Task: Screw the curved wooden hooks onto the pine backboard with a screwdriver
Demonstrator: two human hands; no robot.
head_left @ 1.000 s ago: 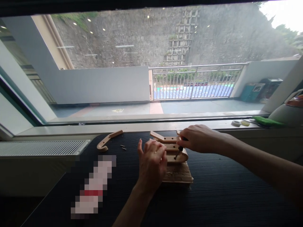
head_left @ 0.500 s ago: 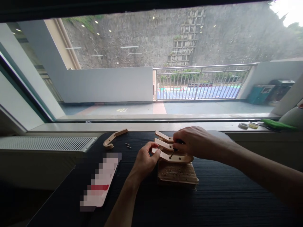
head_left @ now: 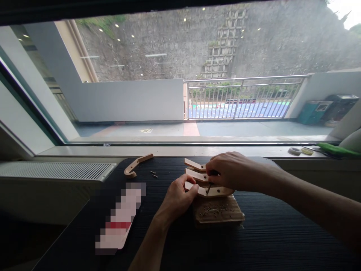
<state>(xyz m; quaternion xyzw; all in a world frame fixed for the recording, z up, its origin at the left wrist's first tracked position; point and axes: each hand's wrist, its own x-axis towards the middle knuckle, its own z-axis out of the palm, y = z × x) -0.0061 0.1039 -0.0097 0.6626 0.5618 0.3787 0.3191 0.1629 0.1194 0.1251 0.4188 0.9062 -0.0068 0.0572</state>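
Observation:
Three curved wooden hooks lie side by side on a wooden board on a black ribbed mat. My left hand pinches the left end of the nearest wooden hook. My right hand is closed on a small dark screwdriver, its tip down on that hook. The other two hooks sit just behind, partly hidden by my right hand.
A loose wooden hook and two small screws lie on the mat at the back left. A blurred white and red package lies left of my arm. A radiator grille and the windowsill run behind.
My left hand has dropped from over the hooks and now pinches the end of the nearest hook. The screwdriver has stayed on that hook. The view has shifted slightly.

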